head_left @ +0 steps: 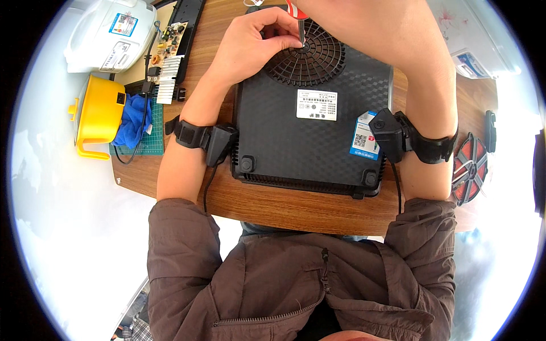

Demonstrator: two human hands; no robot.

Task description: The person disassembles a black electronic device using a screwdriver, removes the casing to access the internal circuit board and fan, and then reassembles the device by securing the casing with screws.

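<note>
A black induction cooker [273, 136] lies upside down on the wooden table, showing its feet, a white label and a round fan grille [318, 62]. A screwdriver [302, 33] with a red and white handle stands upright with its tip at the middle of the grille. My left hand [259, 42] has its thumb and fingers closed about the lower shaft. The handle runs up beside my right hand [335, 12], which grips it at the top edge; most of its fingers are cut off there. Black straps with small devices circle both forearms.
Left of the cooker are a circuit board [168, 54] with metal fins, a yellow pot [101, 111], a blue cloth [132, 120] on a green mat [151, 145], and a white appliance [108, 37]. At the right sit a reddish coil [471, 170] and another white appliance [478, 37].
</note>
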